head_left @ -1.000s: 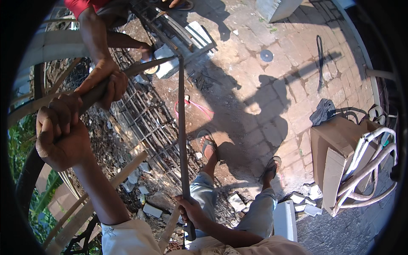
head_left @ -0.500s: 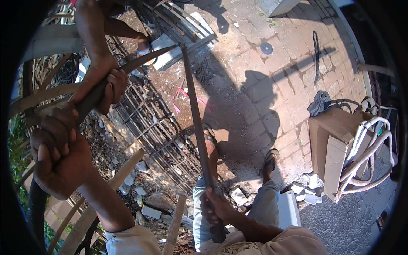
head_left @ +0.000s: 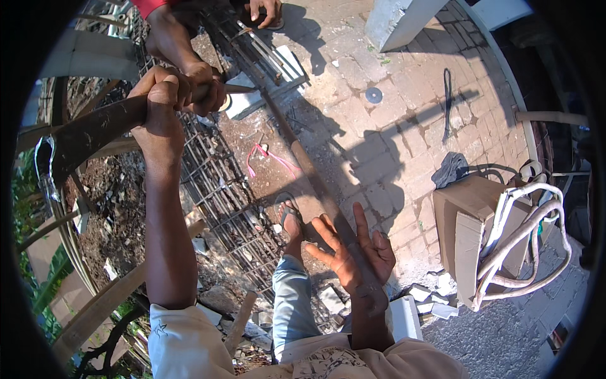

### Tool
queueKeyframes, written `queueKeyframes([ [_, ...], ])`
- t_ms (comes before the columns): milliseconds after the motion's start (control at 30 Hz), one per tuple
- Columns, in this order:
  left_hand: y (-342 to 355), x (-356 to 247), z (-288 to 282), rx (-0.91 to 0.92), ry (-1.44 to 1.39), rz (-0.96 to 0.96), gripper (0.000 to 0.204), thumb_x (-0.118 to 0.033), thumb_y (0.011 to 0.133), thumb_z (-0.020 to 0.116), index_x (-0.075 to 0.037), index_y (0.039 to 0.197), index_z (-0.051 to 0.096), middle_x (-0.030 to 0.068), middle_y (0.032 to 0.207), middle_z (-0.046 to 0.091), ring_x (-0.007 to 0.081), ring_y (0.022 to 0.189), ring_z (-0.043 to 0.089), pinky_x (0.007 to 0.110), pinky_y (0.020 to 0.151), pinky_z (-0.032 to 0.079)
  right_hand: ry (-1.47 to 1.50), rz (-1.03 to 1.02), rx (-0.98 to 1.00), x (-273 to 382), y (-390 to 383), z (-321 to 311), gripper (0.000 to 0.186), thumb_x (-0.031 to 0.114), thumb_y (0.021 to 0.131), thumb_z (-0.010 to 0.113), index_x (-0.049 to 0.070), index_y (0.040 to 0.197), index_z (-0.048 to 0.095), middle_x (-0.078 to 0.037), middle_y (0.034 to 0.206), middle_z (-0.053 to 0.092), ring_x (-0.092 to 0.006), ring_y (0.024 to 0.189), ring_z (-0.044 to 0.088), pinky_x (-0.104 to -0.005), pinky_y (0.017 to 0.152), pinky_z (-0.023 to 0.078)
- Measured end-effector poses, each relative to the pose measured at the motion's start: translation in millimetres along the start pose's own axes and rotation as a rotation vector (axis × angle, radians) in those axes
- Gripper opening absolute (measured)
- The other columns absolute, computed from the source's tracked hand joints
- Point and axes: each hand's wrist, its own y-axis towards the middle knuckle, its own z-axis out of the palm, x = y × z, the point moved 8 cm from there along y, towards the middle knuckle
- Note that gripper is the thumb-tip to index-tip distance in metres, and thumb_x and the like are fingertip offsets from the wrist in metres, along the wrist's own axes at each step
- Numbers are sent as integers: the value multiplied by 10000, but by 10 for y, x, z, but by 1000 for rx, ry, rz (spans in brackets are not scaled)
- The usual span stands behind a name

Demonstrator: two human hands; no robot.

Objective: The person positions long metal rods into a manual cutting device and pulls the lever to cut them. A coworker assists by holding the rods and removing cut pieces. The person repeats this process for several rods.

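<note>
At the upper left my left hand is closed round a thick dark pole, with its broad end towards the left rim. Beside it, another person's hand grips the same pole further along, where it narrows. A long dark bar runs from near the pole's thin tip down towards me; I cannot tell whether the two are joined. My right hand is open under the bar's near end, fingers spread, with the bar lying across the palm and over the wrist.
A rebar cage lies on rubble at the left. A cardboard box with pale hoses stands on the right. Wooden poles cross the lower left. A grey block stands at the far side, and pink ribbon lies on the ground.
My left hand has moved up and right along the pole, next to the other person's hand. My right hand has let go of the bar and spread its fingers; the bar's near end swung right.
</note>
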Motion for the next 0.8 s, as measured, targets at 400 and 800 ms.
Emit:
queueKeyframes([
  [400, 283, -431, 632, -119, -141, 6, 315, -157, 891, 529, -69, 620, 395, 3, 585, 332, 96, 534, 310, 258, 524, 294, -615, -769, 406, 1282, 433, 944, 664, 563, 951, 189, 109, 582, 504, -68, 497, 476, -182, 479, 403, -373, 711, 314],
  [800, 361, -295, 1239, 92, -263, 67, 313, -159, 870, 420, -127, 582, 303, 6, 573, 305, 101, 529, 267, 291, 539, 282, -234, -714, -113, 2158, 160, -887, 489, 358, 907, 269, 78, 577, 497, -92, 540, 488, -274, 691, 507, -488, 1002, 286],
])
